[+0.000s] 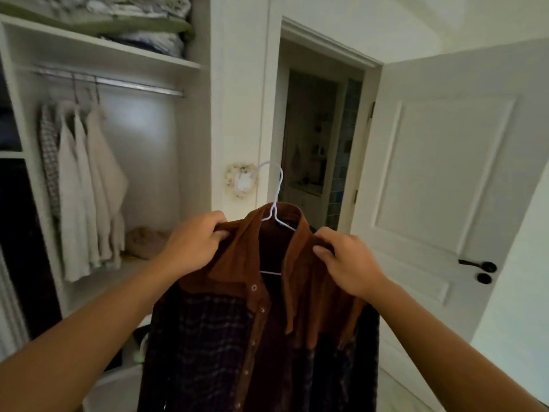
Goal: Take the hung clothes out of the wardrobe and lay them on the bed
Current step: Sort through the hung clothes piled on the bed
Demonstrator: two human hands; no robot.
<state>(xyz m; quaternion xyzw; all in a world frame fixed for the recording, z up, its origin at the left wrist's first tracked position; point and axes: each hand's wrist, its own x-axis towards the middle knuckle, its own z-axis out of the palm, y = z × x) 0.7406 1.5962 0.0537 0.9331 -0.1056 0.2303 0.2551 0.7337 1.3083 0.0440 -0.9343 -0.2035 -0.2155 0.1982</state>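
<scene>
I hold a brown and dark plaid shirt [255,322] on a white wire hanger [274,197] in front of me, outside the wardrobe. My left hand [193,242] grips the shirt's left shoulder. My right hand [347,260] grips the right shoulder beside the collar. The hanger's hook points up, free of any rail. In the open wardrobe [190,144] at the left, a few pale garments [86,188] and a checked one [49,162] hang from the metal rail [118,83]. The bed is out of view.
Folded bedding [133,22] fills the wardrobe's top shelf. A brownish bundle [145,240] lies on the wardrobe floor. An open white door [445,179] with a black handle [478,266] stands at the right, beside a doorway [315,144] to a dim room. A white tub [118,388] sits low left.
</scene>
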